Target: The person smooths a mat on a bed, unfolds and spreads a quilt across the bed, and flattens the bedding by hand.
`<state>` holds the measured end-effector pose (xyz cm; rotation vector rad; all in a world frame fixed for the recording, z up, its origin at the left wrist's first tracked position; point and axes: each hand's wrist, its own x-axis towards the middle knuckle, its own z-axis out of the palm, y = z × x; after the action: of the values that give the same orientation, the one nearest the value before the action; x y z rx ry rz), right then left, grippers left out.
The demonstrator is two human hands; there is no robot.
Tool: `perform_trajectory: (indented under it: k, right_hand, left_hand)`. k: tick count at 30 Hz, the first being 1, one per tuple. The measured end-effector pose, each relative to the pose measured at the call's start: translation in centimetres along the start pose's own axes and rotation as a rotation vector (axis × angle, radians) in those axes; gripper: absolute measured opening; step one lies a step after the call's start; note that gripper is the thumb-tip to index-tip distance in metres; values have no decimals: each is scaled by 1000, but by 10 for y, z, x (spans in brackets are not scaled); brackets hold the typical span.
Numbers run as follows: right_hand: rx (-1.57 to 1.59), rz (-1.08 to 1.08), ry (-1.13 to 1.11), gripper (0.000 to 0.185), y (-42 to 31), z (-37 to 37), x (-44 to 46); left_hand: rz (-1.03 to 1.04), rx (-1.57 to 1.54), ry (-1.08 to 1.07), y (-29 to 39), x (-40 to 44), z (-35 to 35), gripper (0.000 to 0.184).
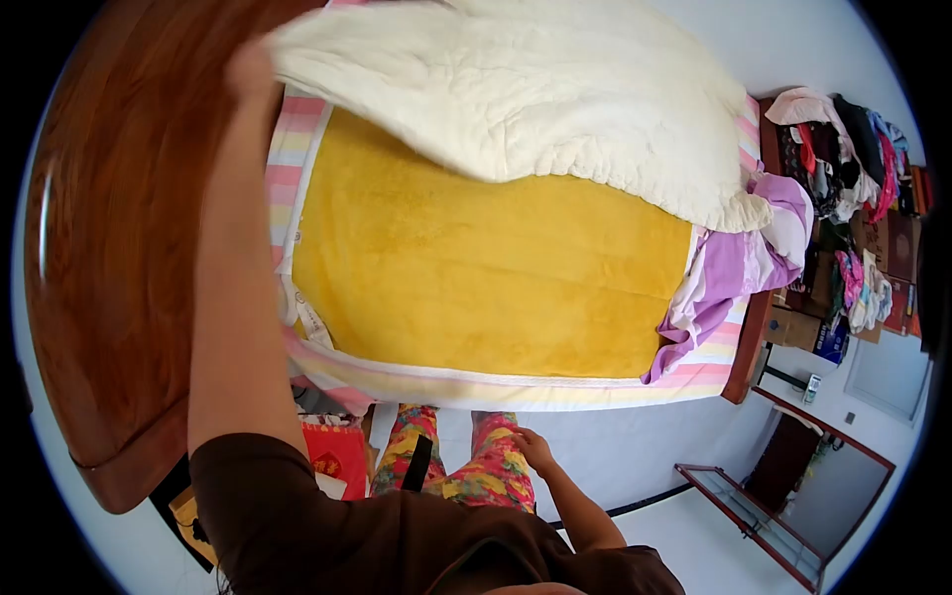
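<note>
My left hand [252, 71], blurred by motion, is at the far left of the bed, closed on a corner of a cream quilt [555, 94]. The quilt stretches across the far half of the bed, its near edge raised at the left. Under it lies a yellow plush bed pad [476, 283] with a white border, on a striped sheet [286, 188]. My right hand [535, 451] hangs low beside my flowered trousers [486, 461], holding nothing, its fingers loosely apart.
A polished wooden headboard [119, 218] curves along the left. Purple and white cloth [729, 273] lies bunched at the bed's right end, before a wooden footboard [749, 347]. Clothes [843, 139] and boxes [793, 325] are piled beyond it. A red bag [335, 456] stands by my legs.
</note>
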<state>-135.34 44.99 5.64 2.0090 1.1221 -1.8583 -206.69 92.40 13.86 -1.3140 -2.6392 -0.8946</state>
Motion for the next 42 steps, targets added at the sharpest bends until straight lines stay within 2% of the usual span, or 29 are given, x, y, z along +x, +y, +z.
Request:
perform_trajectory:
  k: [1,2,3,5,6,8,10,11,12,14,19,22,25,27,30,33,36,42]
  right_hand:
    - [1,-9,18,39,1,-4,-1]
    - [-38,-48,37,39,14,-4,3]
    - [-31,-16,22,40,18,-6,2]
    - [-12,48,-23,41,23,-3,-1]
    - [-45,63,-38,41,24,-2,-3]
    - [-148,47,-55,41,28,-3,-1]
    - [-193,23,-45,40,25,-5,2]
    - [-187,12,-34,39,22,-7,2]
    - [-124,15,-7,37,30,-5,8]
    - [-112,-20,11,37,27,-6,10]
    - [-102,-100,-19,37,17,5,21]
    - [-318,-169,-64,40,-1,7,45]
    - [-490,-117,-63,45,-40,5,103]
    - [-618,-349,143,51,-62,4,161]
    - [-675,-479,279,67,-122,-8,265]
    - [-766,-297,432,90,-201,-15,340]
    - [-740,-85,386,105,-280,-12,368]
    - [-933,41,408,114,-320,24,398]
  left_hand:
    - [-145,174,110,-38,29,-17,32]
    - [-341,138,180,-39,32,-41,33]
    - [-606,-102,117,-15,17,-65,32]
    - [-630,-264,107,-50,5,-47,34]
    - [-655,-495,121,-89,3,-17,43]
    - [-713,-825,-22,-121,-24,24,65]
    - [-788,-775,-227,-109,-64,48,90]
    - [-760,-923,-243,-132,-79,82,96]
    - [-803,-1013,-278,-119,-103,86,98]
    - [-790,-932,-340,-114,-145,104,94]
    - [-871,-817,-584,-122,-233,135,70]
    - [-912,-788,-689,-141,-275,150,62]
    - [-973,-785,-722,-142,-305,146,57]
    - [-1027,-803,-718,-145,-322,143,54]
    - [-1095,-863,-695,-145,-330,153,52]
    - [-1132,-967,-657,-157,-340,171,54]
    - [-1141,-1057,-628,-173,-341,204,56]
    - [-1145,-1106,-593,-157,-300,229,56]
